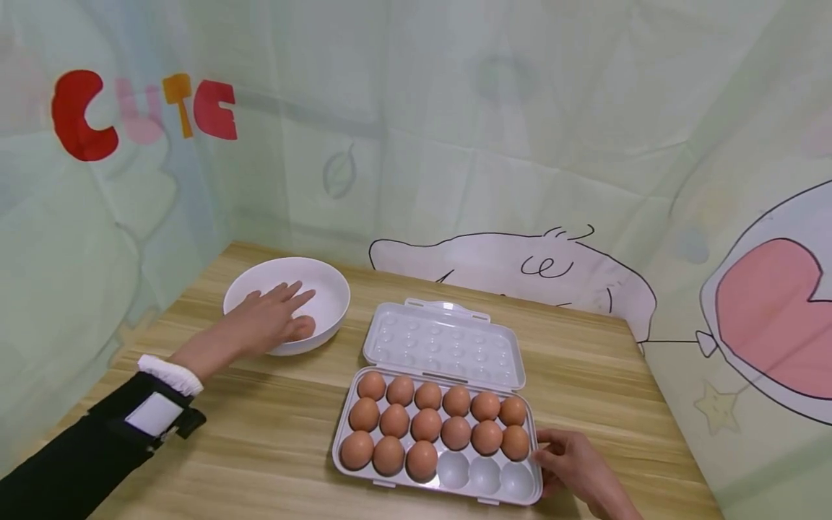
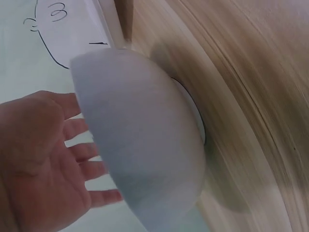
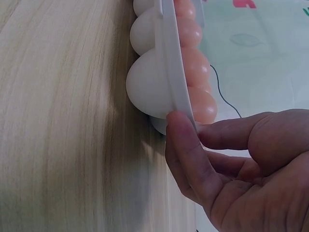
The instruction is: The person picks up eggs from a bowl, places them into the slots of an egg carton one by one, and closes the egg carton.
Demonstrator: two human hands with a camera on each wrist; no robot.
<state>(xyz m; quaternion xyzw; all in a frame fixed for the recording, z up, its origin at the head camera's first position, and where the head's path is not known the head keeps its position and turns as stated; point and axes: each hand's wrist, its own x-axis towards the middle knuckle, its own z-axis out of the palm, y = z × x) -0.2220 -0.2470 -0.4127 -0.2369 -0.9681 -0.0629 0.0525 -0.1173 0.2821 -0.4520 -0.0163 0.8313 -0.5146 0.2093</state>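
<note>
My left hand [image 1: 269, 318] reaches over the rim of a white bowl [image 1: 331, 278], fingers spread and nearly straight. A brown egg [image 1: 302, 328] shows in the bowl beside the hand's thumb side. In the left wrist view the bowl [image 2: 140, 130] hides the fingertips and the egg. My right hand [image 1: 578, 462] pinches the right edge of an open egg carton [image 1: 442, 491], thumb on top and fingers below, as the right wrist view shows. Brown eggs [image 1: 425, 425] fill the carton's two far rows and the left half of the near row; three cups [image 1: 484, 475] at near right are empty.
The carton's clear lid [image 1: 445, 347] lies folded back behind it on the wooden table [image 1: 273, 433]. Printed cloth [image 1: 429, 144] hangs along the table's back and sides. The bowl stands at the far left, close to the table's back edge.
</note>
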